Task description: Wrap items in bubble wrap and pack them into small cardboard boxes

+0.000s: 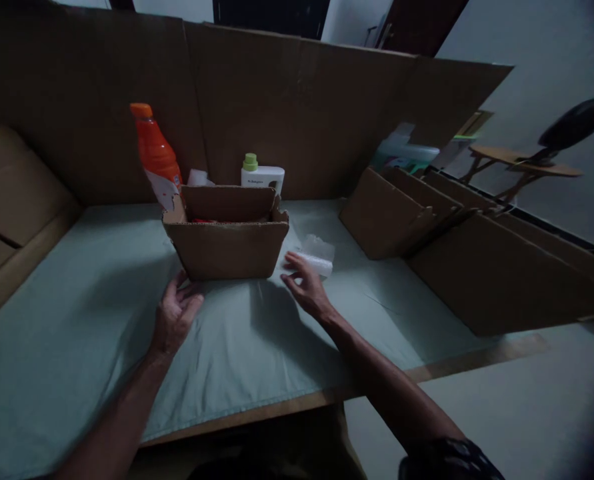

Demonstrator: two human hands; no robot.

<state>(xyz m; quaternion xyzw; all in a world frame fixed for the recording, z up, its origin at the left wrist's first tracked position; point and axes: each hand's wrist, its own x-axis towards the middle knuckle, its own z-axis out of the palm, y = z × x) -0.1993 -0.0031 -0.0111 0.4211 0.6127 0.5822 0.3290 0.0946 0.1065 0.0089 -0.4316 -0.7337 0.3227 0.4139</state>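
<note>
An open-topped cardboard box stands in the middle of the cloth-covered table, with something red just showing inside. My left hand is at the box's lower left front corner, fingers apart; whether they touch the cardboard I cannot tell. Off the right side of the box is my right hand, its fingers spread beside a small clear plastic roll or wrapper. Behind the box stand an orange bottle and a white bottle with a green cap. A small whitish thing sits between them, partly hidden.
Cardboard panels wall off the back, and another cardboard piece is at the left. To the right stand cardboard boxes, with a bluish-green container behind. The light green cloth reaches the table's front edge.
</note>
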